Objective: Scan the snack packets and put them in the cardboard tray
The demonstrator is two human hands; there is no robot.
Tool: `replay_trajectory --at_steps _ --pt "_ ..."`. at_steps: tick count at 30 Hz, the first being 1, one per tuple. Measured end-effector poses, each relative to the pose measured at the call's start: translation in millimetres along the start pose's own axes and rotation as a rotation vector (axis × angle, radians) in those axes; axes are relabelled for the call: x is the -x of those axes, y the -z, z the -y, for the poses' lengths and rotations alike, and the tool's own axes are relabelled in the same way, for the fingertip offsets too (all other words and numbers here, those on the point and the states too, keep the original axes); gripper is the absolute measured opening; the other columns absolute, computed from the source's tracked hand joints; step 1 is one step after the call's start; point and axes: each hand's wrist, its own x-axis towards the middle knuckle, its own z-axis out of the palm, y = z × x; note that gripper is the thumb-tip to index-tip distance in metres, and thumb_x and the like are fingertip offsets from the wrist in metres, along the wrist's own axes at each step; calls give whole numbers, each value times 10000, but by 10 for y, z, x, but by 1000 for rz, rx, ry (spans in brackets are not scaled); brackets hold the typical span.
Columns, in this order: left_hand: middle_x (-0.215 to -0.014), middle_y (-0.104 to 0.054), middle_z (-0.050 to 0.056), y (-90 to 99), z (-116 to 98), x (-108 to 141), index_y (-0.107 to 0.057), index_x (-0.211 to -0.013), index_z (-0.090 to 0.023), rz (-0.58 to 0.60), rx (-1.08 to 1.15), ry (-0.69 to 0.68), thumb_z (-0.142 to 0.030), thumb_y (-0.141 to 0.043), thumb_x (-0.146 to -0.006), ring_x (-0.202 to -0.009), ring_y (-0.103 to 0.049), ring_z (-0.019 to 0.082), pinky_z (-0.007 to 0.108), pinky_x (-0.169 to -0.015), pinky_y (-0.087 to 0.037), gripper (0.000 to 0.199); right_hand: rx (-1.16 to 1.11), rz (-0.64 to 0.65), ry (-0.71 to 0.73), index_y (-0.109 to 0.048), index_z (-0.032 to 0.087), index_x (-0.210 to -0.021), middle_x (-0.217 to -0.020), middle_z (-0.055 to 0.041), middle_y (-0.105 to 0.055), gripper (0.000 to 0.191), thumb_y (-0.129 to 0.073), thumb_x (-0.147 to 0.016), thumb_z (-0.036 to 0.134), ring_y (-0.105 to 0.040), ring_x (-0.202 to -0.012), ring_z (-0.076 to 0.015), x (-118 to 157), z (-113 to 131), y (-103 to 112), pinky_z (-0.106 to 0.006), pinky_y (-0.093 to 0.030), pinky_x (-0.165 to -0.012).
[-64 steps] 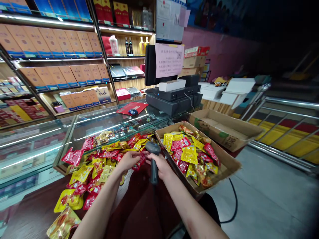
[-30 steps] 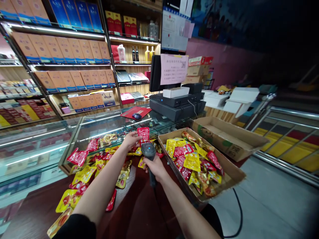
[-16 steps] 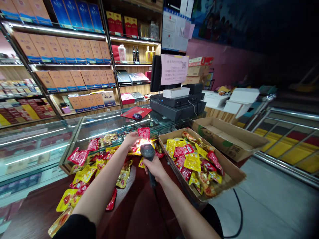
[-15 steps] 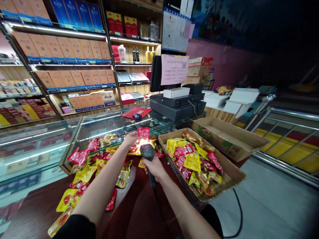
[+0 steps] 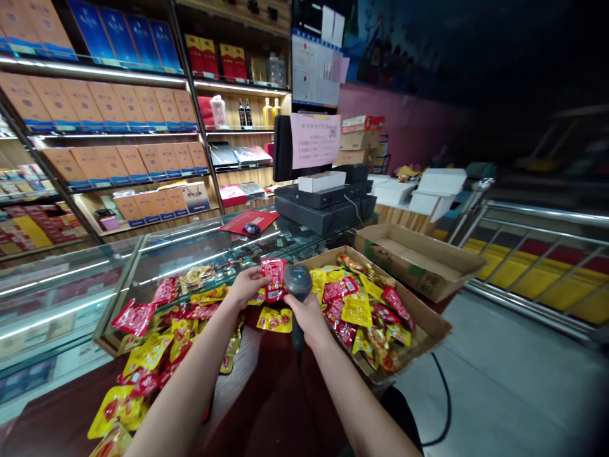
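Pinched in my left hand (image 5: pixel 247 287) is a red snack packet (image 5: pixel 274 279), held upright with its printed side and barcode facing me. My right hand (image 5: pixel 308 315) wraps the handle of a dark barcode scanner (image 5: pixel 298 284), whose head is right beside the packet and shows a small blue light. A yellow snack packet (image 5: pixel 275 319) lies on the brown table just below. Loose red, yellow and gold packets (image 5: pixel 148 351) are heaped around my left forearm. To the right, a cardboard tray (image 5: pixel 431 339) holds several more packets.
An open cardboard box (image 5: pixel 428 279) stands behind the tray. At the back of the glass counter (image 5: pixel 157 254) are a monitor (image 5: pixel 282 149), a dark cash drawer (image 5: pixel 323 209) and a mouse (image 5: pixel 251 229). A metal railing (image 5: pixel 533 273) runs along the right. Boxed goods fill the shelves (image 5: pixel 137 136).
The bright scanner light on the packet has gone out. The scanner has moved right, beside the packet, and the red packet now shows upright to me. My view has shifted slightly right.
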Motion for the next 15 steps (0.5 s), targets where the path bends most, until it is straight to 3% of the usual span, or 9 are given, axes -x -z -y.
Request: replay_trajectory --at_steps 3,7,15 --pt "-815 -698 34 -262 42 43 -634 -907 -169 85 8 9 -331 -817 -572 -641 -661 162 278 -540 -555 415 -34 -31 -78 -677 152 -854 -834 -37 -708 258 -645 -625 267 -623 -829 -205 -11 100 177 -300 -466 -767" --pt "-833 -704 49 -675 33 2 -633 -939 -157 110 -4 -3 -348 -806 -597 -605 -649 149 254 -495 -540 428 -79 -112 -63 -681 163 -819 -812 -17 -697 230 -657 -609 252 -603 -803 -183 -50 209 473 -276 -449 -738" --pt "-872 -701 76 -1658 -107 -305 -622 -996 -147 241 -61 -48 -349 -801 -615 -653 -655 157 226 -482 -526 467 -200 -309 -53 -665 155 -804 -759 -13 -690 255 -690 -574 263 -606 -738 -172 -231 519 1294 -261 -446 -683"
